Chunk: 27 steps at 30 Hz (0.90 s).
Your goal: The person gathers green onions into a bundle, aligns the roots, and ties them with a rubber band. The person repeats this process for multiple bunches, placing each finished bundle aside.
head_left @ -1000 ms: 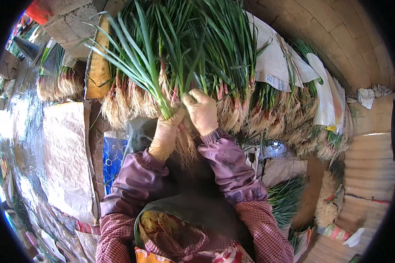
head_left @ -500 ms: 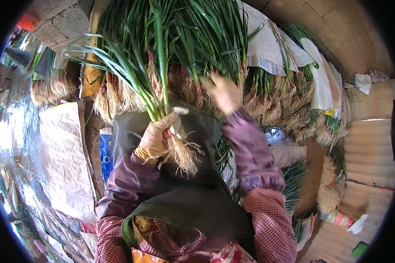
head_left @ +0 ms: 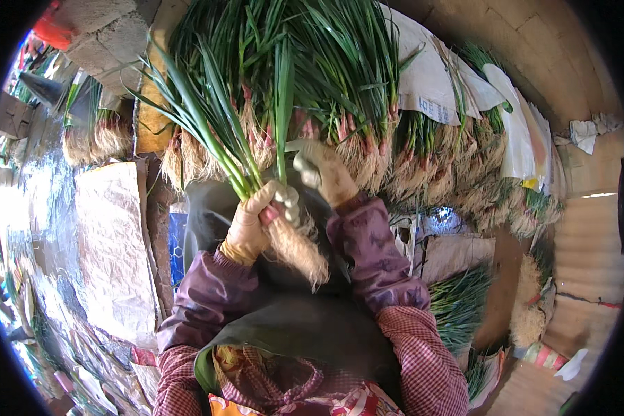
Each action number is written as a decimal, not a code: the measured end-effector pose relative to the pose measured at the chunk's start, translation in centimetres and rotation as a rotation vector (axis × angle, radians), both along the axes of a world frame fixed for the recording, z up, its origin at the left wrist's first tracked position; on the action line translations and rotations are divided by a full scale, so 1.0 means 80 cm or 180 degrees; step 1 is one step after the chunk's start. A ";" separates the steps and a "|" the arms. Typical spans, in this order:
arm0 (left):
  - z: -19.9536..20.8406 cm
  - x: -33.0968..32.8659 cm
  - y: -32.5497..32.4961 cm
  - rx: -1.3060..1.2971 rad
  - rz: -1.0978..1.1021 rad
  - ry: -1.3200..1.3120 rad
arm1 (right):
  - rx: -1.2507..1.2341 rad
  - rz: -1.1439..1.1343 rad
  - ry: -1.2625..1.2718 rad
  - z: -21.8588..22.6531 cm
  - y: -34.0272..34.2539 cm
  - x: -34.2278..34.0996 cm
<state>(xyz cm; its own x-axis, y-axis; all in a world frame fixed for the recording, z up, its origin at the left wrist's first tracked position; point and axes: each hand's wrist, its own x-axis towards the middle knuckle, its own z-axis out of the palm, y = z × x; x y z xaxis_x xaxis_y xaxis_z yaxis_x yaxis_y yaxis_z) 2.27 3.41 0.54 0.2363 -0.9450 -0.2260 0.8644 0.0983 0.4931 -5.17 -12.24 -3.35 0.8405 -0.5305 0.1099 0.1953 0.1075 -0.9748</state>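
Note:
My gloved left hand (head_left: pixel 253 225) is closed around a small bunch of green garlic (head_left: pixel 218 139). Its long leaves fan up and to the left, and pink stem ends show at my fist. The bunch's pale, bushy roots (head_left: pixel 297 251) hang down to the right. Just right of the bunch is my gloved right hand (head_left: pixel 326 173), bent toward it; motion smears its fingers, and whether they grip anything is unclear. Beyond both hands lies a large heap of green garlic (head_left: pixel 340 76), with leaves pointing away and roots facing me.
White sacking (head_left: pixel 430 80) covers part of the heap's right side. More green garlic (head_left: pixel 457 305) lies low on the right. A flattened pale sack (head_left: pixel 114 249) is on the left, near further rooted bundles (head_left: pixel 111 132). A dark apron (head_left: pixel 291 333) covers my lap.
My right hand has come back from the heap, down and left, toward the bunch. My left hand keeps its hold; the bunch's roots look thicker and more gathered.

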 end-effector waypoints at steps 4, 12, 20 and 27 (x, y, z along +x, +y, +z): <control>0.018 -0.001 0.008 -0.0505 -0.0306 0.0432 | 0.1441 0.1252 -0.0146 0.045 0.031 -0.003; 0.000 -0.002 0.022 -0.1288 -0.0320 0.1392 | 0.2576 0.1210 -0.0758 0.015 0.033 0.014; -0.015 0.007 0.036 -0.1349 -0.0451 0.1814 | 0.0402 0.1605 -0.0184 0.055 0.047 0.008; -0.031 0.009 0.030 -0.0741 -0.0303 0.1213 | -0.3460 -0.0053 0.1016 0.009 0.045 -0.011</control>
